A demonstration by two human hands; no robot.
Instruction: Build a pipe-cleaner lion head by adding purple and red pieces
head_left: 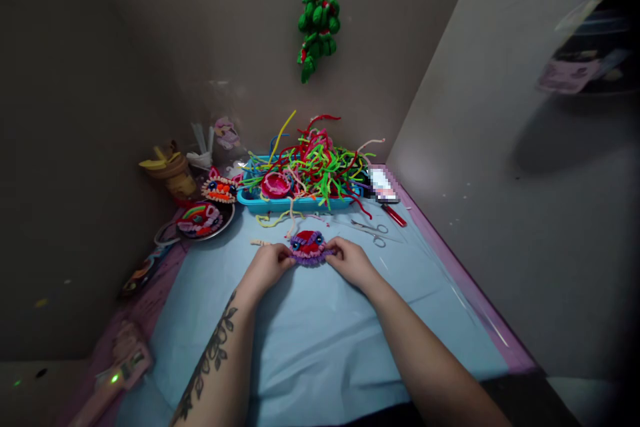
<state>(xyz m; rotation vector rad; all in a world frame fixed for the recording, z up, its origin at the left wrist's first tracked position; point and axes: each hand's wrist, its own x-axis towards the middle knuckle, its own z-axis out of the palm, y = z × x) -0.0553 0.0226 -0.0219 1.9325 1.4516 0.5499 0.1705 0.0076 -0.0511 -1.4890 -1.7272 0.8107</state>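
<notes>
A small pipe-cleaner face (308, 245) in red, purple and pink, with two blue eyes, lies on the light blue cloth (320, 320). My left hand (270, 265) pinches its left edge between thumb and fingers. On the opposite side, my right hand (350, 260) grips the right end of its purple lower rim. A short cream pipe cleaner (261, 242) rests just beyond my left hand. Scissors (375, 232) lie open beyond my right hand, and a red-handled tool (394, 215) sits farther back.
A blue tray (300, 204) heaped with colourful pipe cleaners (325, 167) stands at the back. Finished-looking faces lie in a metal bowl (227, 220) and beside it. A phone (384, 185) is at back right; a pink glue gun (125, 360) with a green light is at front left.
</notes>
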